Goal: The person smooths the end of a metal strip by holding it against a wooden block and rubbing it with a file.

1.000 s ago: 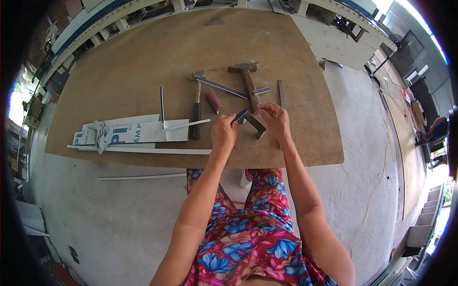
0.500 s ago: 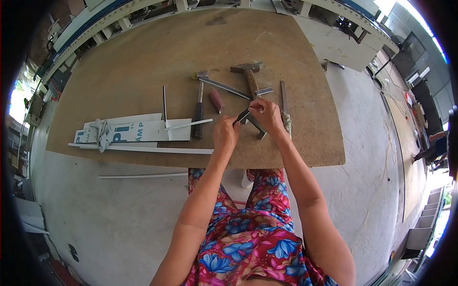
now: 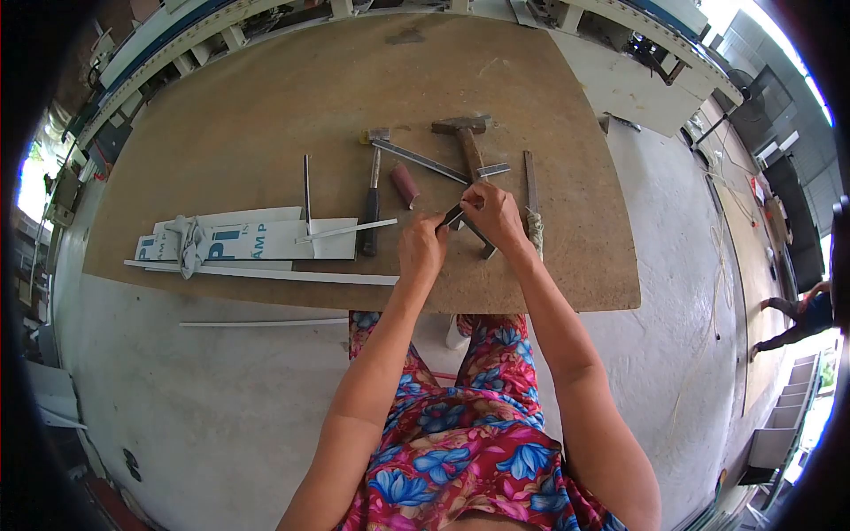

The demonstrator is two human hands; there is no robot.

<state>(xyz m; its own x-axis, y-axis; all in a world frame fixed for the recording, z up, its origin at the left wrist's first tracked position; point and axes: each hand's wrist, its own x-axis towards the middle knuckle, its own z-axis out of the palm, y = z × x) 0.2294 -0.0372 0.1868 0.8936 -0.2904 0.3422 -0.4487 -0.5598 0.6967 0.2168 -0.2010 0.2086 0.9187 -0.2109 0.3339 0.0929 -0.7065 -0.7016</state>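
My left hand [image 3: 422, 248] is closed around one end of a small dark flat strip [image 3: 452, 217]. My right hand [image 3: 493, 214] pinches at the strip's other end; its fingertips hide what exactly they grip. Just beyond my hands lies a wooden-handled hammer [image 3: 469, 149], its handle partly covered by the right hand. A metal angle piece [image 3: 423, 162] rests near it. To the left are a black-handled hammer [image 3: 370, 212] and a reddish-brown cylinder [image 3: 405, 185]. Right of my hands lies a thin metal bar with a wrapped grip [image 3: 532, 199].
White boards with blue print [image 3: 292, 239] lie at the table's front left, with a crumpled grey-white cloth [image 3: 188, 243] and narrow white strips [image 3: 292, 275]. The brown table [image 3: 266, 115] ends close to my body. Another person [image 3: 801, 314] is at the far right.
My hands stay together at the dark strip, with barely any shift. The view has tilted slightly. At the far right, more of the other person's legs shows.
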